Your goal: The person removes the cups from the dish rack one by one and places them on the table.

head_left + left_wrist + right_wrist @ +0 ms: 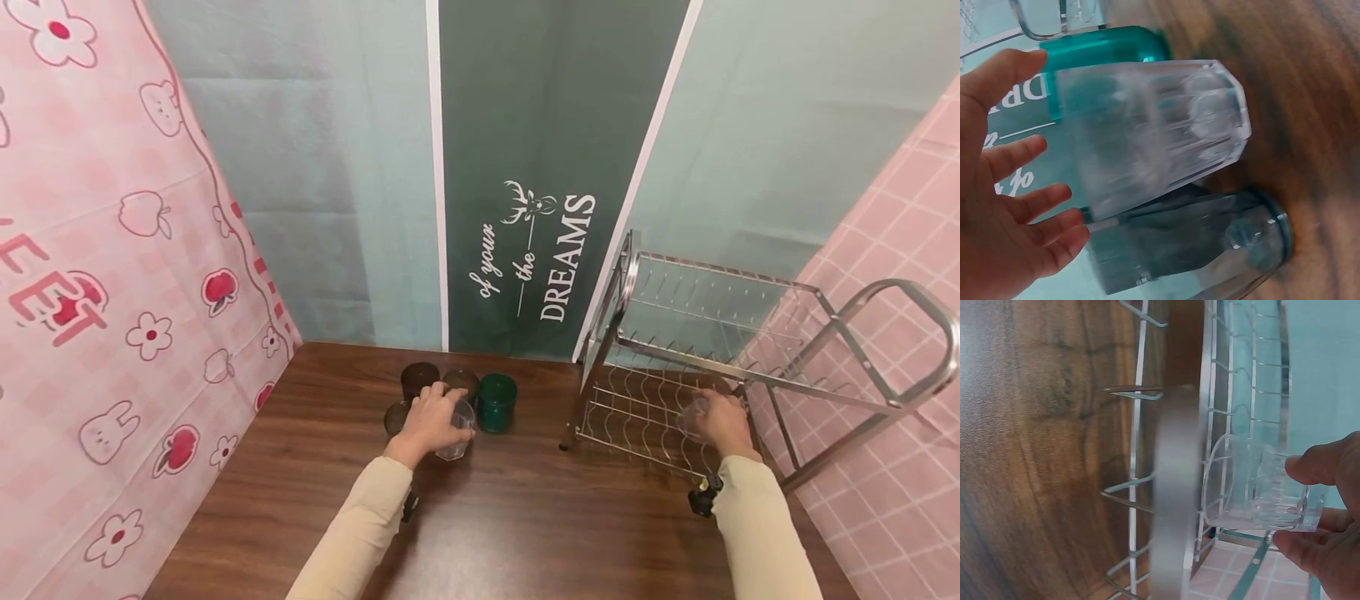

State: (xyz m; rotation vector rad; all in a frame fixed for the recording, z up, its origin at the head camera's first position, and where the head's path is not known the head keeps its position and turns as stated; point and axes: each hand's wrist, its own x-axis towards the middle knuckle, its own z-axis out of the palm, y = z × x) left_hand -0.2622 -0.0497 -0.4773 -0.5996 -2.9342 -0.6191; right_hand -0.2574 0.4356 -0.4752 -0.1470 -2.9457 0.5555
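Observation:
My left hand [430, 421] reaches over a clear faceted cup [453, 446] on the wooden table. In the left wrist view its fingers [1044, 200] are spread near the cup's rim, with a gap to it. Beside that cup are a green cup [497, 404] and several dark see-through cups [418, 379]. On the right, my right hand [723, 421] pinches another clear cup [1247, 487] by its base between thumb and fingers. That cup is upside down, its wide mouth right at the wires of the metal rack's [750, 372] lower tier.
The rack's upper tier and its side handle [947, 333] rise above and around my right hand. Printed cloth hangs [337, 208] behind the table [525, 517], with pink cloth [172, 358] at left and pink checked cloth [900, 217] at right.

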